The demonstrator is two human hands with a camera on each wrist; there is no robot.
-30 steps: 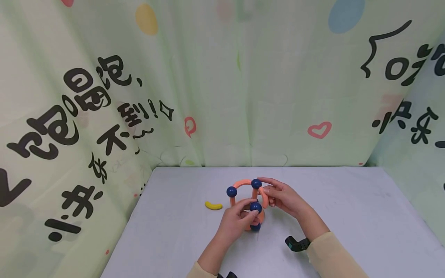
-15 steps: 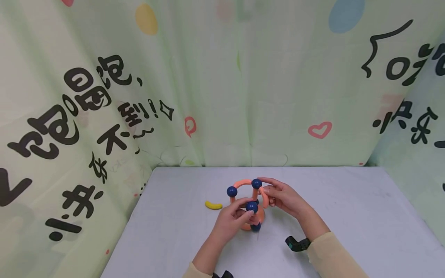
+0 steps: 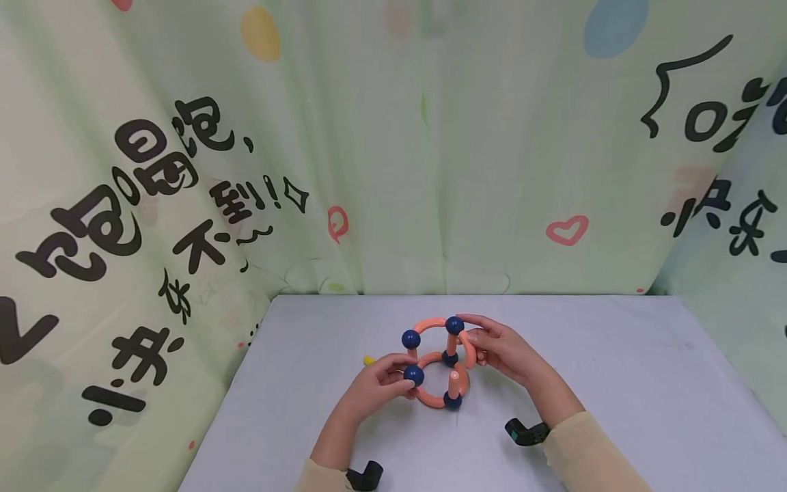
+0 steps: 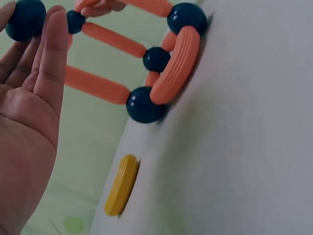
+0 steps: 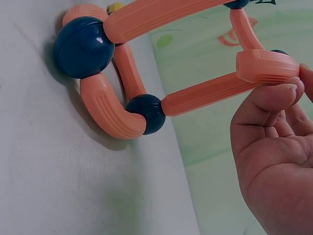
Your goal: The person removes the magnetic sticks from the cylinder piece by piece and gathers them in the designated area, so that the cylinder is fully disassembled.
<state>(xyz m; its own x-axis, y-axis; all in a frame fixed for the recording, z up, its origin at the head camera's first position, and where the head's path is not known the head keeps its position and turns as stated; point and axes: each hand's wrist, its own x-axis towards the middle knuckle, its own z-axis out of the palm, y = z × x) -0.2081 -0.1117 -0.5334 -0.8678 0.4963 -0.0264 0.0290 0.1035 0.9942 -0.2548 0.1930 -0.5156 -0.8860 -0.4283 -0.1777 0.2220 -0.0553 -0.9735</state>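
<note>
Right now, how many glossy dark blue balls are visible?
6: one ball pinched by the left hand; two upper balls atop the coral stick frame; three base balls, one unseen in the head view. Others may hide.

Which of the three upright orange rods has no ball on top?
The front upright rod, lowest in the head view: it ends bare, while the rear-left upright and rear-right upright are each topped by a blue ball.
</note>
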